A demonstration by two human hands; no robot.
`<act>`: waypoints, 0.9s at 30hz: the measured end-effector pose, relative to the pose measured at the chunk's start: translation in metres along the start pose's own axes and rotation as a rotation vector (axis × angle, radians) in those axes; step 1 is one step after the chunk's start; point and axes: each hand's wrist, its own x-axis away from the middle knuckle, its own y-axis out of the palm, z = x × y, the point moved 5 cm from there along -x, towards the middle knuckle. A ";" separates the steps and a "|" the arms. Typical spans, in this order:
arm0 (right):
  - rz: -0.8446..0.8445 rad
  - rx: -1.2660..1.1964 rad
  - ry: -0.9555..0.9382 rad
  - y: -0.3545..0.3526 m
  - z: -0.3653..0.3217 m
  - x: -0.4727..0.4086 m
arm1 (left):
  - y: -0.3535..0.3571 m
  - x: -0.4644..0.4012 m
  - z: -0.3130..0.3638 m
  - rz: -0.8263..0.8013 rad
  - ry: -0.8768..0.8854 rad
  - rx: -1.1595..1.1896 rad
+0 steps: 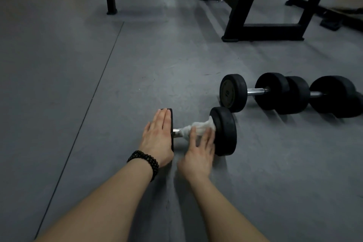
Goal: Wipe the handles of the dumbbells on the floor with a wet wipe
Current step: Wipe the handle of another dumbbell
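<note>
Bracing the near dumbbell [224,130] flat-palmed with my left hand [157,135], right hand [198,153] fingers straight on the wet wipe [196,126], grip unclamped, it may slip off the handle [176,131].

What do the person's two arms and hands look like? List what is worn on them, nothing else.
Both forearms are bare, with no sleeves in view. The left hand has no glove or ring that shows; its wrist carries a bracelet of small round black beads wound round in several loops. The right hand is also ungloved, with nothing on its wrist; it is somewhat blurred.
</note>
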 end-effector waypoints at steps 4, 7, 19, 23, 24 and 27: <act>-0.033 0.018 -0.278 0.004 -0.014 0.004 | 0.000 -0.001 0.000 -0.017 -0.010 0.004; 0.067 -0.009 -0.021 -0.007 0.015 -0.009 | -0.001 0.000 0.001 -0.007 -0.005 -0.004; 0.028 0.119 -0.251 -0.009 -0.025 -0.015 | 0.001 0.009 0.005 0.018 -0.012 -0.016; 0.066 0.125 -0.280 -0.010 -0.004 -0.016 | -0.002 0.009 0.004 -0.009 -0.014 -0.038; 0.137 0.107 -0.171 -0.014 0.009 -0.014 | -0.002 0.008 0.004 -0.013 -0.015 -0.041; 0.063 0.103 -0.175 -0.007 -0.005 -0.006 | -0.002 0.009 0.005 -0.003 -0.026 -0.018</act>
